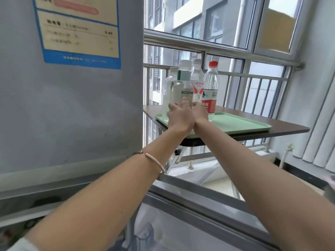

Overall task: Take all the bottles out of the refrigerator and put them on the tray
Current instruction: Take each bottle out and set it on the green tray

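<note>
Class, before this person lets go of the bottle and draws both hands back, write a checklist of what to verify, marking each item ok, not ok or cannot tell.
1. Clear bottle with white cap and green label stands upright: ok.
2. Its base rests on the pale green plastic tray: cannot tell, the left hand and right hand hide it.
3. Both hands are on that bottle: ok for the left; the right, cannot tell.
4. Red-capped clear water bottle stands upright on the tray: ok.
5. Tray lies wholly on the dark brown table: not ok, its near corner overhangs the edge.
6. Refrigerator emptied of bottles: cannot tell, the inside is out of view.
</note>
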`<state>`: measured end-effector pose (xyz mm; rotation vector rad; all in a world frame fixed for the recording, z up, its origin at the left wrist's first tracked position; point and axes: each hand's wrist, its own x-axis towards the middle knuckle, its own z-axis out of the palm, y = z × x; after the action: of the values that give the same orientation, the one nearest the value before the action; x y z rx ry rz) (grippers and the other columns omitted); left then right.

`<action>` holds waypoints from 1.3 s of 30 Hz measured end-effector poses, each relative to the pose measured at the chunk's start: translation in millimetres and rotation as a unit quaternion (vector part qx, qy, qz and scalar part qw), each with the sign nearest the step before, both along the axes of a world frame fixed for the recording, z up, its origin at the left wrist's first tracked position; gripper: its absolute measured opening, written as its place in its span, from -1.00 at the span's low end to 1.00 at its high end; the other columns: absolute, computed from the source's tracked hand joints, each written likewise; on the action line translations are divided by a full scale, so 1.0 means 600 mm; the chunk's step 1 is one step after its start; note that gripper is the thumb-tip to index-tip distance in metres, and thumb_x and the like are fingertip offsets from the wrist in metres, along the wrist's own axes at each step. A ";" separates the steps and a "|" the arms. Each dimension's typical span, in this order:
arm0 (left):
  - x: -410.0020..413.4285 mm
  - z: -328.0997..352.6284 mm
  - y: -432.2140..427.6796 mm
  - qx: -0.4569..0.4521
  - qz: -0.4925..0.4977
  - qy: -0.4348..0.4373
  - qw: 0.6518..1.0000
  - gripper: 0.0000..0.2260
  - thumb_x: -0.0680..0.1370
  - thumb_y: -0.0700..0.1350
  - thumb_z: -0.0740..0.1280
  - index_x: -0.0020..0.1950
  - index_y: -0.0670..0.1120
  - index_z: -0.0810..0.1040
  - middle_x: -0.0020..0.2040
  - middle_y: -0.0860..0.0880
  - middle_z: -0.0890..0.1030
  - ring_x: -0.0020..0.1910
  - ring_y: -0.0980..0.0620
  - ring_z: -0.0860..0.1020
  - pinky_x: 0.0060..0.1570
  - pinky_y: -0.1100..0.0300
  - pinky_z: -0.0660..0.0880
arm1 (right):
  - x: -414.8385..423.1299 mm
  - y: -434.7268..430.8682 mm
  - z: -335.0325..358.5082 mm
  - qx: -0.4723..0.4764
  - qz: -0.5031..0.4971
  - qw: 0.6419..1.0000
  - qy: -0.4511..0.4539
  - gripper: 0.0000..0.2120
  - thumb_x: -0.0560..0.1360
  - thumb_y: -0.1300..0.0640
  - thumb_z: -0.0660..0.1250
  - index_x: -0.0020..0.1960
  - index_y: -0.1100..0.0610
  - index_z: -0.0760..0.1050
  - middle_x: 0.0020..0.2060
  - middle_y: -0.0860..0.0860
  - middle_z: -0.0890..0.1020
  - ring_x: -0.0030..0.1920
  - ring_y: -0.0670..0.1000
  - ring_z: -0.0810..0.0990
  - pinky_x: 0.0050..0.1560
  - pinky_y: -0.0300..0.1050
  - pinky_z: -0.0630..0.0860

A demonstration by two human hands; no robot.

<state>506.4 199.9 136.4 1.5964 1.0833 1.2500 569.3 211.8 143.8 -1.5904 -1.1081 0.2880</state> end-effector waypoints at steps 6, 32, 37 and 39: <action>-0.013 -0.002 -0.025 0.024 -0.014 -0.012 1.000 -0.45 0.64 0.16 -0.05 0.52 -0.14 0.12 0.47 -0.20 0.31 0.40 -0.17 0.37 0.36 -0.10 0.31 | -0.017 -0.021 0.004 -0.008 0.011 1.000 -0.002 -0.61 0.59 0.14 0.22 0.36 0.28 0.33 0.23 0.21 0.55 0.18 0.19 0.56 0.14 -0.03 0.52; -0.488 -0.338 -0.154 -0.135 0.017 0.192 0.972 -0.49 0.64 0.15 -0.02 0.19 -0.16 0.56 0.12 -0.25 0.63 0.11 -0.22 0.61 0.16 -0.06 0.54 | -0.436 -0.191 -0.344 -0.205 0.198 0.953 -0.106 -0.79 0.47 0.26 0.20 -0.02 0.22 0.60 -0.11 0.14 0.68 -0.13 0.09 0.62 -0.17 -0.17 0.46; -0.538 -0.444 -0.066 -0.154 0.021 0.251 0.955 -0.55 0.67 0.03 0.01 -0.34 -0.09 0.42 -0.23 -0.17 0.53 -0.16 -0.12 0.55 -0.18 0.16 0.41 | -0.471 -0.109 -0.460 -0.297 0.160 0.932 -0.132 -0.85 0.55 0.18 0.21 -0.03 0.18 0.54 -0.07 0.09 0.57 0.02 0.10 0.57 -0.13 -0.17 0.38; -0.550 -0.471 -0.041 -0.161 0.009 0.270 0.949 -0.61 0.68 -0.04 0.02 -0.24 -0.15 0.46 -0.16 -0.20 0.52 -0.15 -0.05 0.47 -0.19 0.19 0.32 | -0.465 -0.079 -0.497 -0.320 0.088 0.934 -0.135 -0.66 0.54 0.09 0.25 0.25 0.25 0.46 0.14 0.09 0.56 0.18 0.12 0.53 0.03 -0.20 0.40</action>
<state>176.3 175.2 -146.2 1.7083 1.5503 0.6025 290.3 164.1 -154.2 -2.1525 -1.4679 0.6119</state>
